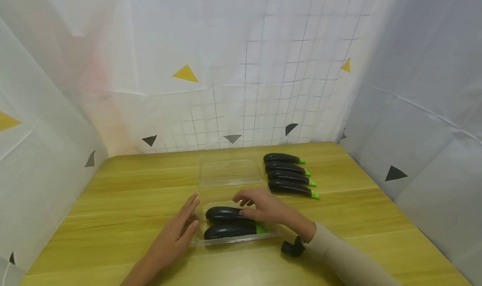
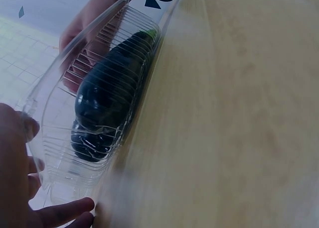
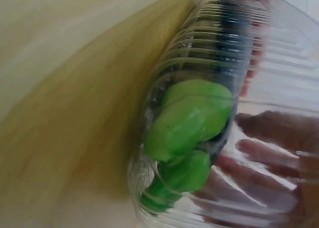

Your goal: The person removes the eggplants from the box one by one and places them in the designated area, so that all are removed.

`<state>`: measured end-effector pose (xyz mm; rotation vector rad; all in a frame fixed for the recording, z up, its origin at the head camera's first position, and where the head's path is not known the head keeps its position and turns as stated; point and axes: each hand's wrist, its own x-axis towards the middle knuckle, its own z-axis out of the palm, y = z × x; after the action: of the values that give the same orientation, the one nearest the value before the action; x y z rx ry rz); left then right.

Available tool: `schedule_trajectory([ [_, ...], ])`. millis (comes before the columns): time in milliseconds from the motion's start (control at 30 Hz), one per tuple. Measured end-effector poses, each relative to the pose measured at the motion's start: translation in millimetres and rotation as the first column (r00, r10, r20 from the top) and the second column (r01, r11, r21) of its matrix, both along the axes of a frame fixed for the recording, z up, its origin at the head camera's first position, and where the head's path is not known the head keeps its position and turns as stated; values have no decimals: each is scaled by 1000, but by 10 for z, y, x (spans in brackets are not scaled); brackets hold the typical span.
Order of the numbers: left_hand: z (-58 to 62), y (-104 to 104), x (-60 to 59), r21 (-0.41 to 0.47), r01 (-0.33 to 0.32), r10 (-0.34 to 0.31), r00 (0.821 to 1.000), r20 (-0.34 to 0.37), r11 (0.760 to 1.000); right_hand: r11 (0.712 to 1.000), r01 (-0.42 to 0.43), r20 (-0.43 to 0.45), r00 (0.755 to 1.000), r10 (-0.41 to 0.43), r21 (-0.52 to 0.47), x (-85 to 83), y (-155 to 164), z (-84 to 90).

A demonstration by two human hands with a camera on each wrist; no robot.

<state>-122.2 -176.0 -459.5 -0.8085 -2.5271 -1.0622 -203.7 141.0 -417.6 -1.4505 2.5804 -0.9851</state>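
Two dark eggplants with green stem ends lie side by side in a clear plastic clamshell box: a back eggplant and a front eggplant. My left hand rests along the box's left side, fingers extended; the left wrist view shows its fingertips at the rim. Over the box's right half is my right hand, fingers loosely bent and apart, thumb by the back eggplant. Whether the thumb touches it, I cannot tell. Through the clear wall, the right wrist view shows the green stem ends.
The box's hinged lid lies open behind it. Several more eggplants are lined up at the back right, stems pointing right. A black curved object is beside my right wrist. White sheets enclose the wooden table.
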Motion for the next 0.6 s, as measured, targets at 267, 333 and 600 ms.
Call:
schedule_trajectory([
  [267, -7, 0, 4, -1, -5, 5, 1000, -13, 1000, 996, 20, -32, 999, -17, 86, 35, -21, 21],
  [333, -10, -1, 6, -5, -10, 10, 1000, -11, 1000, 995, 18, -30, 999, -15, 98, 40, -23, 17],
  [600, -13, -1, -1, 2, -3, 3, 1000, 0, 1000, 989, 16, -71, 997, -6, 145, 27, -30, -17],
])
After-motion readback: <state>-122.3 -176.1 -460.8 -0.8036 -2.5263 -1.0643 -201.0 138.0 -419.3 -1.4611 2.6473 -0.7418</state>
